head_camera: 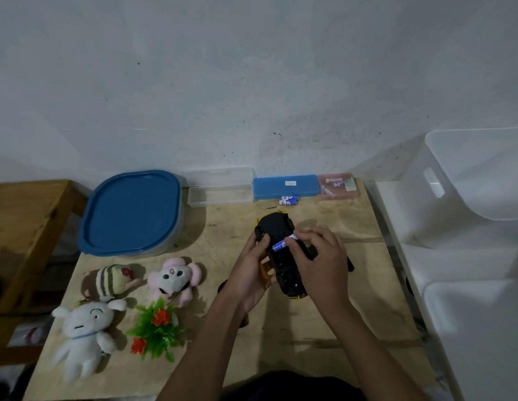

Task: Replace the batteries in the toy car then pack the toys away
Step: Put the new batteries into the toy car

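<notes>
In the head view, the toy car (281,256) lies belly-up, cradled by the left hand (249,270); the right hand (318,256) pinches a blue battery (281,243) over its bay. The car looks light, rigid and best gripped by its flanks. Beyond the car lie spare batteries (289,200); left of it, plush toys (171,277), clear of the work.

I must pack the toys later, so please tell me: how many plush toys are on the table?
3. The striped plush and the pink plush lie below the blue-lidded container; the white plush lies nearest the camera, left of the plastic plant. None seem hidden.
</notes>
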The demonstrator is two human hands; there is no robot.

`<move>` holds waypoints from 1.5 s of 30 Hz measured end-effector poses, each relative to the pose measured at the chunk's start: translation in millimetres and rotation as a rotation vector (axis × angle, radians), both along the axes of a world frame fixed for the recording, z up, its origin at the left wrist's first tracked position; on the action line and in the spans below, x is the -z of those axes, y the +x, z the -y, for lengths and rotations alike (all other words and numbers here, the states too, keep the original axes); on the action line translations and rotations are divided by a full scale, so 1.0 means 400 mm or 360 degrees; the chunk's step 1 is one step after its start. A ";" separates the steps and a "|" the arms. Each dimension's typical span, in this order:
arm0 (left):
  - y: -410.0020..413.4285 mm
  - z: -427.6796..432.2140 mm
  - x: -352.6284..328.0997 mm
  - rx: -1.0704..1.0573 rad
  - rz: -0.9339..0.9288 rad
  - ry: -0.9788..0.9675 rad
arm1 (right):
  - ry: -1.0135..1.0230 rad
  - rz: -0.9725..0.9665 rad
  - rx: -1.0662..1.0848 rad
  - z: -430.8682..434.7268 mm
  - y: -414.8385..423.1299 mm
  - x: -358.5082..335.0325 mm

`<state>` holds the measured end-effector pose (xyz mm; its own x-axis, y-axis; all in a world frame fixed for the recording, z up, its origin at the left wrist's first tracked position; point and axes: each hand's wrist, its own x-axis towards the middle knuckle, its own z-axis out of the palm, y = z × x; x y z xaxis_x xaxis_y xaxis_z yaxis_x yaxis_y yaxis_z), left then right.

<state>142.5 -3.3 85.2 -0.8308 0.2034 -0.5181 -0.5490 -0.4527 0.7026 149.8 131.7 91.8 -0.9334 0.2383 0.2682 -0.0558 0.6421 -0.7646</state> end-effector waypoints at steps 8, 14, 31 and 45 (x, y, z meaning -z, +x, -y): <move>0.007 -0.007 -0.008 0.0019 -0.0046 -0.0025 | -0.0251 0.0273 0.0081 -0.007 0.008 0.016; 0.003 -0.004 0.000 0.0001 -0.0035 -0.0021 | -0.0135 0.0239 -0.0015 -0.012 -0.002 0.036; -0.107 0.011 0.081 -0.0161 0.0168 -0.0076 | 0.0495 0.0703 -0.0698 -0.057 -0.189 0.039; -0.226 0.038 0.088 -0.0320 0.0166 -0.0210 | 0.1217 0.0621 -0.0788 -0.069 -0.480 0.247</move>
<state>52.0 -18.6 50.1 -0.7883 -0.0351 -0.6143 -0.5300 -0.4684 0.7069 -42.1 159.4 -7.0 -0.9367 -0.3115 -0.1600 -0.2835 0.9427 -0.1758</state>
